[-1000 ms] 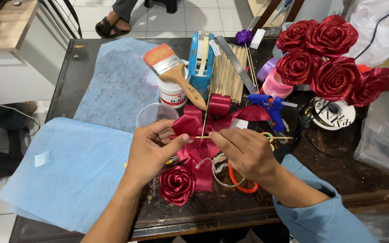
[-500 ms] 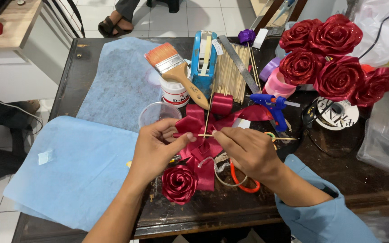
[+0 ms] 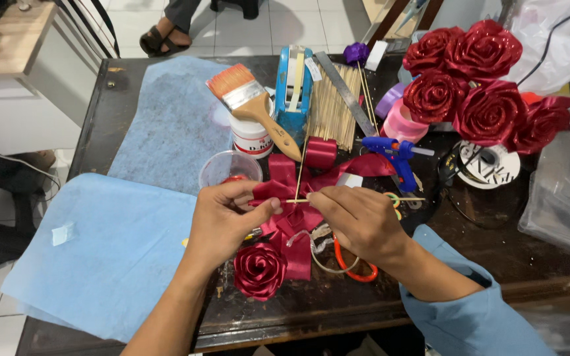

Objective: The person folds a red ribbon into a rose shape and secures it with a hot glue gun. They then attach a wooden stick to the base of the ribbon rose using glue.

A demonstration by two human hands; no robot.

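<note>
Hands pinching stick over ribbon

Table (image 3: 470, 264) spread with blue sheet (image 3: 100, 264) at 8 o'clock. Left hand (image 3: 222, 221) and right hand (image 3: 357, 221), fingertips closed, pinching thin stick (image 3: 296, 200) over red ribbon (image 3: 291, 224). Finished ribbon rose (image 3: 259, 269) at 6 o'clock.

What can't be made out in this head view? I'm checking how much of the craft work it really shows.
- Head view: left hand fingertips cover the stick end and ribbon there.
- Right hand hides the scissors blades.
- Clear cup contents: too small.
- Person by the far table edge: cut off by the frame.
</note>
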